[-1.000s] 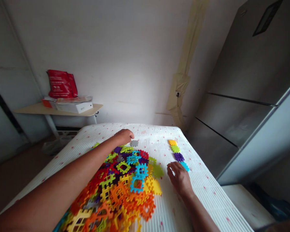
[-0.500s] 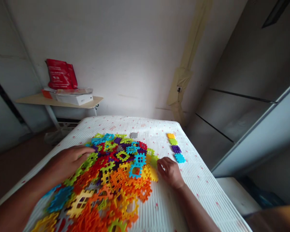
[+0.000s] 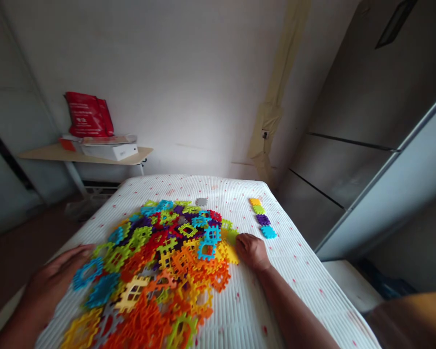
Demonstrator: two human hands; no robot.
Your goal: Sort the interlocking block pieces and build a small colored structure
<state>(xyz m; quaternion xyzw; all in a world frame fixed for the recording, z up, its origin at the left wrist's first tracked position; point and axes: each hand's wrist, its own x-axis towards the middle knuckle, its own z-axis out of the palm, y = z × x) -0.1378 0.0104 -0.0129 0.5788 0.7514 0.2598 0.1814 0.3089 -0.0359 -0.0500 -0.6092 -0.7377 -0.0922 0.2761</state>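
A large heap of colourful plastic interlocking tiles (image 3: 183,259), many with notched edges and cut-out middles, lies in front of me. My left hand (image 3: 53,278) is at the heap's left edge, fingers stretched out, beside a light blue ring-shaped tile (image 3: 88,273). At the right side of the heap, my right hand (image 3: 253,250) has its fingers curled in. Its fingertips meet the edge of a lime green tile (image 3: 232,237); what they hold, if anything, is hidden. Right of the heap stands a row of solid tiles: yellow, lime, purple and light blue (image 3: 268,231).
A grey tile (image 3: 201,201) lies alone behind the heap on the white dotted cover (image 3: 236,194). A side table (image 3: 58,152) at the back left bears a white box (image 3: 111,150) and a red bag (image 3: 87,115). A grey cabinet (image 3: 334,145) stands at the right.
My left hand has drawn back from over the heap to its left edge, uncovering green and blue tiles there. My right hand keeps its place beside the heap. The view has shifted slightly.
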